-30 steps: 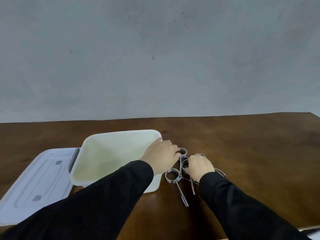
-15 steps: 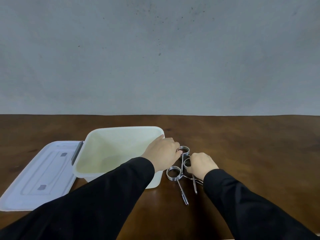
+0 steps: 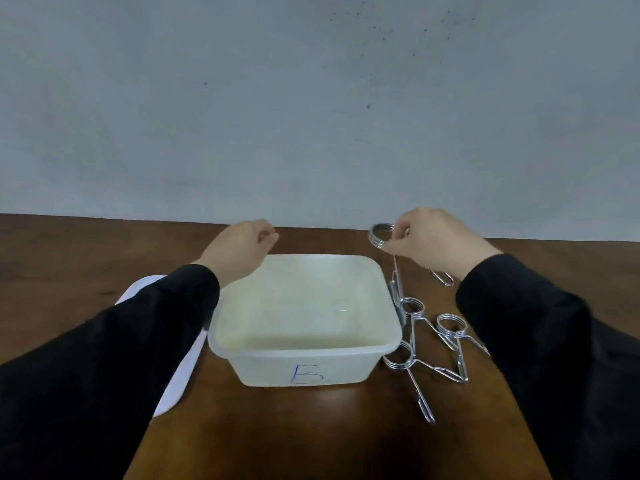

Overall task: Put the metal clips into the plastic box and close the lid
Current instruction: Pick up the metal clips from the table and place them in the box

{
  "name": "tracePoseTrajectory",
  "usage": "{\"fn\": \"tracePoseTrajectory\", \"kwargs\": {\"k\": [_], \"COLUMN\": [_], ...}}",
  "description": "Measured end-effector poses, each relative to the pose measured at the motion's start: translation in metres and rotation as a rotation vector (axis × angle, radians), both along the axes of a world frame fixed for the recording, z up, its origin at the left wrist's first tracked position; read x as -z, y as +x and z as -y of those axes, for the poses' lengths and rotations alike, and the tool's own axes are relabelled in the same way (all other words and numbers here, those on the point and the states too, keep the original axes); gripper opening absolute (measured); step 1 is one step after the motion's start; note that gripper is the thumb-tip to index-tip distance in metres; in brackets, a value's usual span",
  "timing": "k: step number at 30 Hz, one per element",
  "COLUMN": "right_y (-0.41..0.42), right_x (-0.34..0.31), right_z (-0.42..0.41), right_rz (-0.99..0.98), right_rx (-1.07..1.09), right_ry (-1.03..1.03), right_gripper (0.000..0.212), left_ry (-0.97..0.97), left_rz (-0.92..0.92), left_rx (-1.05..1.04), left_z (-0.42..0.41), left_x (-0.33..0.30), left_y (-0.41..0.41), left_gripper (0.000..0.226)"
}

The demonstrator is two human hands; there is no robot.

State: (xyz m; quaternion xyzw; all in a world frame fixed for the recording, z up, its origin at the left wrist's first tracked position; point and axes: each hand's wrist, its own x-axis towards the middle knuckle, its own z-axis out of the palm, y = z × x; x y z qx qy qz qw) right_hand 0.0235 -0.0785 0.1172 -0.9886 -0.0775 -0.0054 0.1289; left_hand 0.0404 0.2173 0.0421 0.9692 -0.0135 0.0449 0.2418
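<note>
My left sleeve [image 3: 114, 358] covered most of the lid [image 3: 180, 375]. My right hand [image 3: 436, 244] hid part of the held clip [image 3: 382, 235]. The frame edges cut off both my forearms.

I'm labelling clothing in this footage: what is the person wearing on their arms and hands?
Both arms are covered by long, plain black sleeves that end at the wrists. The left hand and right hand are bare: no gloves, rings, watch or markings are visible.
</note>
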Motion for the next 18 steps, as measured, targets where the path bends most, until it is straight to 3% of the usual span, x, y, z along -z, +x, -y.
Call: {"fn": "tracePoseTrajectory", "kwargs": {"k": [4,10,14,16,18], "right_y": [-0.002,0.011,0.014,0.017,0.020], "right_x": [0.004,0.089,0.132,0.145,0.154], "right_z": [-0.087,-0.175,-0.203,-0.209,-0.213], "right_rz": [-0.084,-0.319,-0.376,-0.371,-0.382], "right_rx": [-0.165,-0.281,-0.271,-0.258,-0.251], "right_ry": [0.077,-0.092,-0.185,-0.219,-0.217], "right_gripper": [0.017,0.025,0.027,0.015,0.020], "left_ry": [-0.148,-0.357,-0.310,-0.303,-0.311], "left_rz": [-0.188,-0.123,-0.133,-0.106,-0.073], "left_rx": [0.053,0.090,0.142,0.129,0.108], "left_z": [-0.038,-0.046,-0.042,-0.041,-0.040], "left_x": [0.026,0.041,0.048,0.054,0.058], "left_y": [-0.001,0.013,0.018,0.018,0.017], "left_gripper": [0.037,0.036,0.037,0.035,0.034]}}
